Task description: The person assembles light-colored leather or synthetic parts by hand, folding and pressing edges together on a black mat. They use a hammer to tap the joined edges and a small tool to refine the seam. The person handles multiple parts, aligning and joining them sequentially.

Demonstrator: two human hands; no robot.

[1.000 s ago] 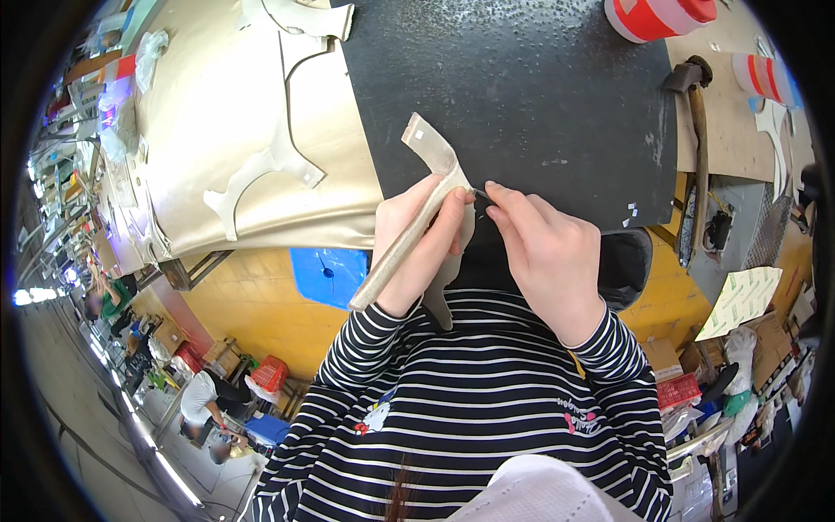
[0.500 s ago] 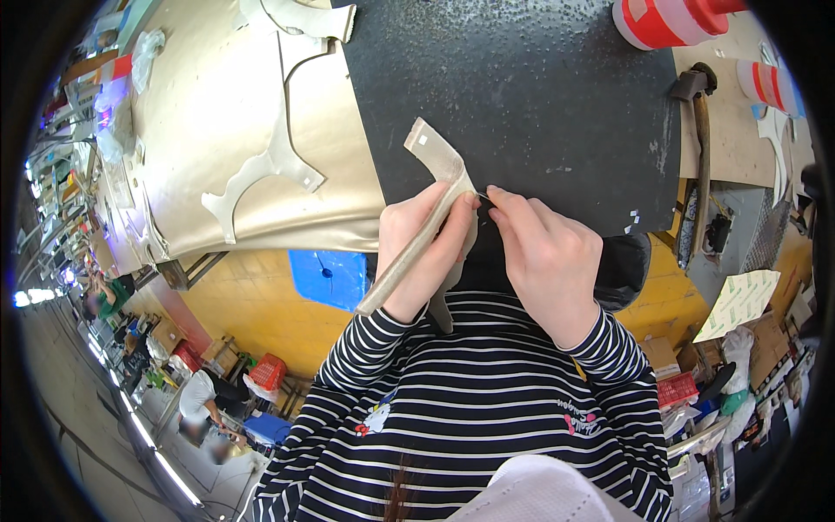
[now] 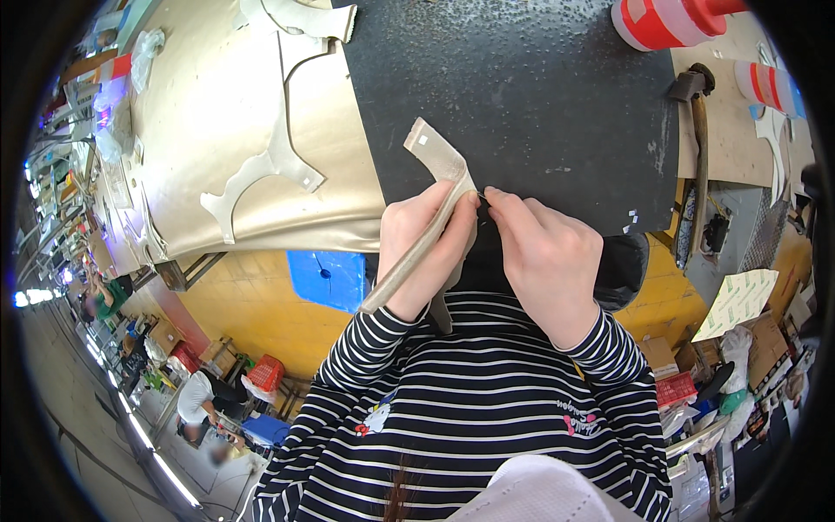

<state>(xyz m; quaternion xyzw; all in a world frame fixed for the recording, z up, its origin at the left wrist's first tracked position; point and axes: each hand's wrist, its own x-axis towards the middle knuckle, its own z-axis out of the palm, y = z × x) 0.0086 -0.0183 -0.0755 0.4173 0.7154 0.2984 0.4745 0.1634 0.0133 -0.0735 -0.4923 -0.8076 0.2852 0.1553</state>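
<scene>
Leather strip: beige cut piece [image 3: 424, 228], curved, held above the near edge of the desk.
Desk: black pitted mat [image 3: 539, 96].
Surroundings: tan leather sheet [image 3: 217, 104] with cut-outs at left; hammer [image 3: 698, 148] and red-and-white tape roll [image 3: 665, 22] at right, well apart.
Left hand: [image 3: 426, 248] closed around the strip.
Right hand: [image 3: 544, 252] fingertips pinched at the strip's edge; any tool too small to tell.

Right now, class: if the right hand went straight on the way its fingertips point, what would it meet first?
The right hand points left at the beige leather strip held by the left hand; it would likely meet that strip first.
</scene>
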